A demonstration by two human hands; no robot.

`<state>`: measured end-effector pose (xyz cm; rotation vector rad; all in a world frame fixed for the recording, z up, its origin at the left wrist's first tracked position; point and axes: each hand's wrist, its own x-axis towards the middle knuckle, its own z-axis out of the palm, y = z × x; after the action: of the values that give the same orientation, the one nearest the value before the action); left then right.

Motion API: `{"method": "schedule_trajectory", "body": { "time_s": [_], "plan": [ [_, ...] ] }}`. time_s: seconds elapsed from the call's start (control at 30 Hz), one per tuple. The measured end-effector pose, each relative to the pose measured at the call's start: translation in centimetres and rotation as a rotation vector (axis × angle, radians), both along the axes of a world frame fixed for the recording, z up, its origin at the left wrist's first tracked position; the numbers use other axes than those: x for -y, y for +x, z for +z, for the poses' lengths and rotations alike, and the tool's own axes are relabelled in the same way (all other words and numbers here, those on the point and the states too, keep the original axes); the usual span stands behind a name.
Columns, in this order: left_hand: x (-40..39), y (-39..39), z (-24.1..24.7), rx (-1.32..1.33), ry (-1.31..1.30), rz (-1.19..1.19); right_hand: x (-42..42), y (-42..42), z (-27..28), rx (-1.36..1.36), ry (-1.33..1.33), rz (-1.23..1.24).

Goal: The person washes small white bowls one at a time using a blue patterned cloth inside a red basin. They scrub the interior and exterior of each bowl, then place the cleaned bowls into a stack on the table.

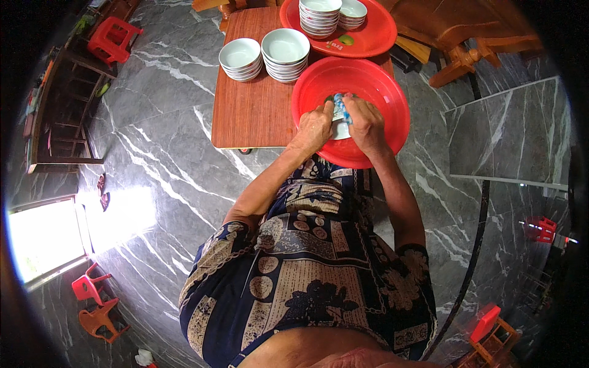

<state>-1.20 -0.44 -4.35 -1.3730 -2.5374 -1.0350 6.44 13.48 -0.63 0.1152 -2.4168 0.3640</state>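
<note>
Over a red plastic basin, my left hand grips a small white dish, perhaps a bowl, partly covered by my fingers. My right hand presses a blue-and-white cloth against it. The fingertips of both hands are close together, and a bit of green shows beside the cloth. What lies at the bottom of the basin under my hands is hidden. To the left of the basin stand two stacks of white bowls, a shorter stack and a wider stack.
The basin overhangs the front of a low wooden table. Behind it, a red tray carries a tall bowl stack and a shorter pile. Carved wooden furniture stands at the far right. A red stool is at the left.
</note>
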Motion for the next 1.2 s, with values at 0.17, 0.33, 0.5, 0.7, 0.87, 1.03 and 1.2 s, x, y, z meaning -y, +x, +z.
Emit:
{"method": "schedule_trajectory", "body": {
  "time_s": [0.17,0.33,0.5,0.7,0.87,1.03,1.2],
  "plan": [
    [0.3,0.1,0.8,0.204,0.13,0.034,-0.4,0.4,-1.7,0.051,-0.503,-0.202],
    [-0.1,0.7,1.7,0.358,0.263,0.117,-0.4,0.4,-3.8,0.014,-1.257,-0.236],
    [-0.8,1.1,1.6,0.38,0.399,0.147,0.6,0.7,-5.4,0.023,-1.891,-0.104],
    [-0.9,1.0,1.9,0.548,0.499,0.116,1.0,0.3,-5.5,-0.136,-1.853,-0.076],
    [0.5,2.1,2.0,1.376,0.669,0.052,0.6,0.6,-3.8,-0.337,-1.495,-0.236],
    [0.6,2.4,3.9,2.059,0.891,-0.241,0.3,1.4,-3.8,-0.352,-1.05,-0.234],
    [-0.4,1.4,4.9,2.153,1.297,0.056,1.4,2.2,-4.3,-0.235,-0.801,-0.261]
  ]
}}
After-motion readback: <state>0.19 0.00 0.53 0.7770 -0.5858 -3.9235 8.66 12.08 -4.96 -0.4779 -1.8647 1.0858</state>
